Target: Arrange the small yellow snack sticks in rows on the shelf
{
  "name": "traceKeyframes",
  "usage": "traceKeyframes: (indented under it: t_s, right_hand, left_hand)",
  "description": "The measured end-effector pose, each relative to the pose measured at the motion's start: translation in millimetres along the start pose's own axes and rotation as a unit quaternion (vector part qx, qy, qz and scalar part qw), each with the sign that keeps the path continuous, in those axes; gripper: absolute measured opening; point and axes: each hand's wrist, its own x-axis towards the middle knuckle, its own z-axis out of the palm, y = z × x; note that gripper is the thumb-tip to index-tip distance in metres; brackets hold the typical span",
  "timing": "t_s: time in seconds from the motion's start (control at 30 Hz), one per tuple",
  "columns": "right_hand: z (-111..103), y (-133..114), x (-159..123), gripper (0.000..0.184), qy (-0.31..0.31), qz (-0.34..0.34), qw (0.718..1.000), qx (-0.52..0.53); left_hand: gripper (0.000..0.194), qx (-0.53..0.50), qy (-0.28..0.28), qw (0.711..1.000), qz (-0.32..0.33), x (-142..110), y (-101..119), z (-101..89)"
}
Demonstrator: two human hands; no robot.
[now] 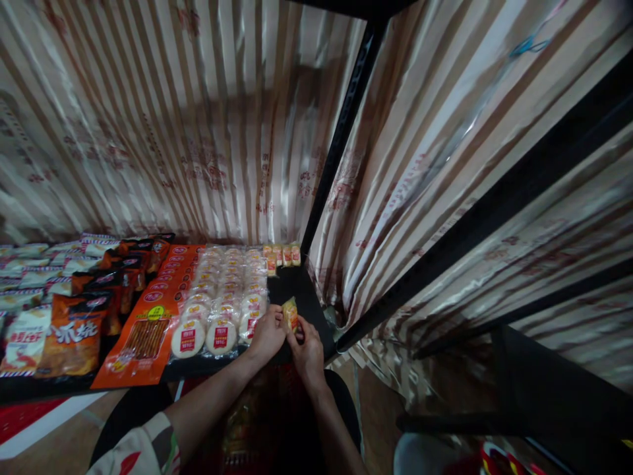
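A: Grip?
B: Right hand pinches the yellow packet above the black shelf's right end. Left hand: can't tell.
A: Risk?
B: Loose pinch could drop it; left wrist could nudge the round crackers.

Packet row on shelf, right of cracker packs; curtain behind.

At seven to eight o'clock, the person wears a loose, pale cream sleeve printed with a red shape, a green curve and a grey-brown patch, its edge lying around the elbow. Beyond it the left forearm is bare, as are the slim-fingered left hand and right hand. Black legwear shows toward six o'clock, its details lost in shadow
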Motion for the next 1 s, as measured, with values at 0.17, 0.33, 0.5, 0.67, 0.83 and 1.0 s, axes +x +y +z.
traceKeyframes:
  t_s: [0.17,0.33,0.5,0.67,0.83,1.0]
  right_hand:
    - [8.4,7.0,15.4,0.039,0.001,0.018,1.0,0.014]
    - [15.8,9.8,33.8,0.043,0.001,0.028,0.999,0.037]
    - [24.2,14.9,49.6,0.042,0.009,0.036,0.999,0.035]
    - [31.7,20.0,64.2,0.043,0.002,0.039,0.998,0.043]
    - [37.0,20.0,80.0,0.046,0.008,0.048,0.998,0.039]
    - [43.8,19.6,94.6,0.046,0.004,0.036,0.999,0.015]
  left_hand:
    - [0.019,0.001,-0.001,1.0,0.018,12.4,6.7,2.3]
    - [0.022,0.047,0.011,0.998,0.044,24.7,13.2,4.9]
    - [0.024,0.091,-0.006,0.993,0.074,40.0,14.5,7.8]
    - [0.026,0.165,-0.02,0.981,0.101,53.4,12.5,9.5]
    - [0.032,0.247,-0.045,0.958,0.136,63.5,18.3,6.3]
    - [0.034,0.351,-0.047,0.911,0.211,75.7,23.1,-0.5]
